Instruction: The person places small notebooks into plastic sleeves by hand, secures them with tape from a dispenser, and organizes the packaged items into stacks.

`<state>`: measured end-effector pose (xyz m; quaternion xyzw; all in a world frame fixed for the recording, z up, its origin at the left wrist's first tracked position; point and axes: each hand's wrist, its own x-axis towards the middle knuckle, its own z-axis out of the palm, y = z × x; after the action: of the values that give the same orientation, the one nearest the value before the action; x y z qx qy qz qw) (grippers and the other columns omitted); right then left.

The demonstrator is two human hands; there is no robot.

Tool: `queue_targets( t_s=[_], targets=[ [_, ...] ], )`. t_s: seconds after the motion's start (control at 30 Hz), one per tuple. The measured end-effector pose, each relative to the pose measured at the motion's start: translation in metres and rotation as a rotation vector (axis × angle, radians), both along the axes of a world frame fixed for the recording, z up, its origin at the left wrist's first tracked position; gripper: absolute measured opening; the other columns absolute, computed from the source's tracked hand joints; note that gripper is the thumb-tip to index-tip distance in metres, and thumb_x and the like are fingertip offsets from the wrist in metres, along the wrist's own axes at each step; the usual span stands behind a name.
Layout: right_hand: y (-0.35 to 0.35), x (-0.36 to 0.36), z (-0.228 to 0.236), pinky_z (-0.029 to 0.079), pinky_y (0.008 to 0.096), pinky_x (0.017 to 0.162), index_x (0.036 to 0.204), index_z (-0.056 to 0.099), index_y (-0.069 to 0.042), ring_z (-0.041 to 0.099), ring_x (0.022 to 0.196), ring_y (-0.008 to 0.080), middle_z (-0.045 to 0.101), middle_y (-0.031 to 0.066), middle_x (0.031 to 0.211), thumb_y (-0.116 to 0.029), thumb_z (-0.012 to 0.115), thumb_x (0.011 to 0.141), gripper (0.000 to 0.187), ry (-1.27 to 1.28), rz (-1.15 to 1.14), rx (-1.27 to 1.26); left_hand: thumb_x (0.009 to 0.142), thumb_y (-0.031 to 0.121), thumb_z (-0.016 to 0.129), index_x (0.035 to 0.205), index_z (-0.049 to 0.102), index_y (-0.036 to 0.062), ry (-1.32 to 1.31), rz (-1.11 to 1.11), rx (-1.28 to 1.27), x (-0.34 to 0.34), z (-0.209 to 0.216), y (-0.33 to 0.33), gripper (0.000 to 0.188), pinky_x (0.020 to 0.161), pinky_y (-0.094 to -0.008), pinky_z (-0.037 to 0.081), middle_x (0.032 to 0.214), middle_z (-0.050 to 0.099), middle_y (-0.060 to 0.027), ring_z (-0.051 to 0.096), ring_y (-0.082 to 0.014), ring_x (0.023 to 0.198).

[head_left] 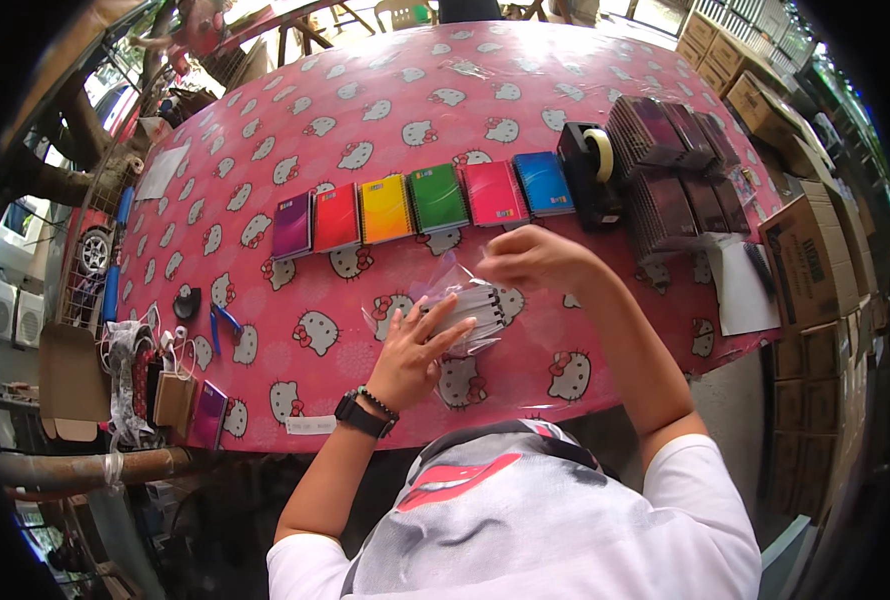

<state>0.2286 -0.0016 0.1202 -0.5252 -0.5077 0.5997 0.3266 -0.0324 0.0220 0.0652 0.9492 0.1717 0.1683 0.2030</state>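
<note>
Clear plastic glinting, and we're right on it! The wrap (447, 274) sits on the bench (520, 392), close to our side, with what looks like a white pad (478, 302), black along one edge, in or under it. Our left hand (423, 345) lies spread over the pair, fingers fanned, pressing rather than gripping. Our right hand (535, 258) is curled tight, fingertips pinched, as we judge it, on the wrap's upper right edge. So the step in hand, we'd say, is working the film at its edge while the pad is pinned; the next move calls for a steady left and a light pull, since thin film could snag or tear.

And the lettering! Over to the purple (293, 228), red (336, 217), yellow (386, 210), green (437, 198), pink (494, 195) and blue (543, 184) notebooks: each carries a small block of bright letters. A carton (807, 255) on our right bears dark print, too small for us to read surely, and the paper strip (311, 425) at the near edge has faint marks, illegible from here.
</note>
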Motion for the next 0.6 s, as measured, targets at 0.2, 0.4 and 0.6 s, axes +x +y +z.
queue_targets(
  t_s=[0.2, 0.4, 0.6],
  targets=[
    [0.008, -0.061, 0.017, 0.050, 0.0370, 0.070, 0.075, 0.069, -0.003, 0.065, 0.078, 0.0285, 0.067, 0.0152, 0.079, -0.051, 0.070, 0.067, 0.050, -1.184, 0.148, 0.116, 0.063, 0.003, 0.060, 0.133, 0.043, 0.0303, 0.095, -0.014, 0.058, -0.006, 0.002, 0.004, 0.077, 0.101, -0.0614, 0.025, 0.148, 0.025, -0.0056, 0.032, -0.0423, 0.128],
    [-0.014, -0.009, 0.023, 0.049, 0.0358, 0.074, 0.088, 0.069, -0.008, 0.063, 0.082, 0.0268, 0.065, 0.0104, 0.080, -0.037, 0.078, 0.061, 0.040, -1.148, 0.155, 0.092, 0.061, 0.009, 0.071, 0.129, 0.049, 0.0212, 0.040, 0.200, 0.127, -0.013, 0.002, 0.001, 0.073, 0.108, -0.0555, 0.016, 0.149, 0.024, -0.0066, 0.013, -0.0371, 0.138],
    [-0.071, -0.048, -0.023, 0.042, 0.0352, 0.080, 0.092, 0.065, -0.011, 0.051, 0.094, 0.0255, 0.056, 0.0042, 0.096, -0.011, 0.076, 0.062, 0.032, -0.698, -0.027, 0.890, 0.065, 0.021, 0.076, 0.118, 0.060, 0.0197, -0.261, 0.348, 0.034, -0.011, -0.020, -0.011, 0.055, 0.110, -0.0490, 0.014, 0.144, 0.034, -0.0061, 0.018, -0.0326, 0.137]
  ],
)
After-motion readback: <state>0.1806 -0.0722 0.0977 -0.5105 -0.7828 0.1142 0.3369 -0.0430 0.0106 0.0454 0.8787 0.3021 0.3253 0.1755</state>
